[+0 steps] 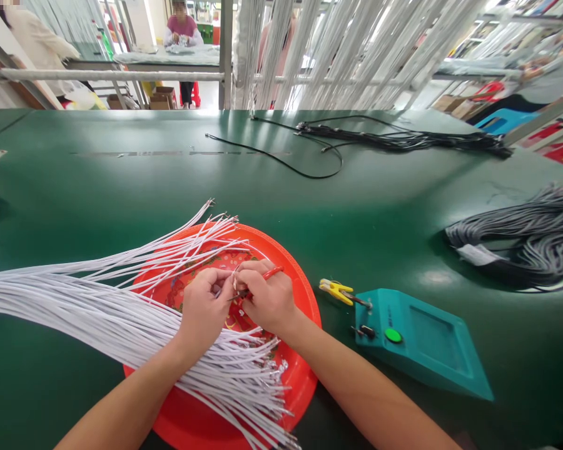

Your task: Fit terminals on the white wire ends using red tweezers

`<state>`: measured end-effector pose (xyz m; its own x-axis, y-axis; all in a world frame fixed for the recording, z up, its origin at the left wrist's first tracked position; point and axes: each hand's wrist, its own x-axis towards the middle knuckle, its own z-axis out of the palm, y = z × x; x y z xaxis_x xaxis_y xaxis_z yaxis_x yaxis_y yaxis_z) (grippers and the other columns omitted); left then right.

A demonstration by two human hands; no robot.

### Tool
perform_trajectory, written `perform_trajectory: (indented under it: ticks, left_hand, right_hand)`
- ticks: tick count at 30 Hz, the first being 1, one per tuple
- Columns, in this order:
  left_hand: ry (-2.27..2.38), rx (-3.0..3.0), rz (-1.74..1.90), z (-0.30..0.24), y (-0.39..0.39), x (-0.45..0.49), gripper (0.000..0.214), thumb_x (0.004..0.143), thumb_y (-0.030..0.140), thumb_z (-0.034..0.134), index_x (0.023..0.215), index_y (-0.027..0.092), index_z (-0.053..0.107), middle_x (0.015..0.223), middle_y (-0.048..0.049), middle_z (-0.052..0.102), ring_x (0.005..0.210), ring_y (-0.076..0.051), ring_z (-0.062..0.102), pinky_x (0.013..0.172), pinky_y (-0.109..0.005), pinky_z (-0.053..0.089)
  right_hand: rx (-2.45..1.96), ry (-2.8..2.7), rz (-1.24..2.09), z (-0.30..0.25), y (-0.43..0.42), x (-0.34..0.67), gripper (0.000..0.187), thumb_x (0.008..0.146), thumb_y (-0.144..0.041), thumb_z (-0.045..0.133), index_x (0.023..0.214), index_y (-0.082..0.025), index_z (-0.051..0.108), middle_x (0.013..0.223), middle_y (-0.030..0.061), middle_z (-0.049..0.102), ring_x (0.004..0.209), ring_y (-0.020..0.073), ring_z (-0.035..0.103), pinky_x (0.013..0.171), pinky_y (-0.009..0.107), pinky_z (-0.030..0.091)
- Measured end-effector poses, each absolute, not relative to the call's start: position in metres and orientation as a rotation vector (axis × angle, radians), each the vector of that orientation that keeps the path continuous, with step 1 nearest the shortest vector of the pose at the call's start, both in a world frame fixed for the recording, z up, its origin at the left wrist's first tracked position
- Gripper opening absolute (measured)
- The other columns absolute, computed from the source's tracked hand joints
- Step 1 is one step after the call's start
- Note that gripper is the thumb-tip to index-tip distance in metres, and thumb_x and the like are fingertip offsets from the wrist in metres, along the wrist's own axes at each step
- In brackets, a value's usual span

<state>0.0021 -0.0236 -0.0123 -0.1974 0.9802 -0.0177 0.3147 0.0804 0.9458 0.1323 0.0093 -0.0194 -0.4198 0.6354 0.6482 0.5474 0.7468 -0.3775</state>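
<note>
Both my hands meet over a round red tray (pixel 300 300) on the green table. My left hand (pixel 204 309) is closed, pinching the end of a thin white wire (pixel 232 278). My right hand (pixel 267 297) is closed round a small tool with red handles (pixel 273 272), its tip at the same wire end. A large bundle of white wires (pixel 75 306) fans across the tray from the left, and a second layer (pixel 244 375) lies over the tray's near side under my forearms.
A teal box (pixel 422 344) with a green button (pixel 393 335) sits right of the tray, yellow clip (pixel 335 290) at its corner. Black cable bundles (pixel 403 140) lie at the back, grey cables (pixel 530 240) at right. White cords (pixel 338 50) hang behind; a seated person (pixel 182 31) works beyond.
</note>
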Motion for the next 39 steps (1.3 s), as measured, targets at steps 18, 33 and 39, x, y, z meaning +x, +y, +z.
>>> perform_trajectory:
  ticks: [18, 33, 39]
  left_hand:
    - [1.516, 1.044, 1.228, -0.004, -0.018, 0.000, 0.021, 0.074, 0.034, 0.058, 0.080, 0.013, 0.062, 0.058, 0.0016, 0.055, 0.047, -0.007, 0.045, 0.045, -0.018, 0.038]
    - [1.521, 1.047, 1.263, -0.004, -0.018, 0.001, 0.020, 0.071, 0.033, 0.061, 0.077, 0.014, 0.064, 0.060, 0.0006, 0.058, 0.051, -0.009, 0.049, 0.047, -0.019, 0.040]
    - [1.516, 1.018, 1.240, -0.003, -0.018, 0.001, 0.022, 0.070, 0.034, 0.061, 0.077, 0.013, 0.062, 0.061, -0.0003, 0.060, 0.051, -0.009, 0.050, 0.047, -0.020, 0.040]
  right_hand:
    - [-1.445, -2.568, 0.098, -0.014, 0.023, 0.143, 0.030, 0.073, -0.015, 0.044, 0.102, -0.018, 0.053, 0.063, 0.0033, 0.064, 0.056, 0.0170, 0.056, 0.048, 0.026, 0.021]
    - [-1.491, -2.555, -0.009, -0.009, 0.024, 0.144, 0.027, 0.074, -0.022, 0.047, 0.100, -0.019, 0.054, 0.064, 0.0037, 0.064, 0.059, 0.0180, 0.058, 0.048, 0.027, 0.019]
    - [-1.492, -2.602, -0.052, -0.010, 0.023, 0.142, 0.024, 0.075, -0.017, 0.044, 0.096, -0.019, 0.055, 0.063, 0.0039, 0.064, 0.056, 0.0181, 0.058, 0.047, 0.027, 0.016]
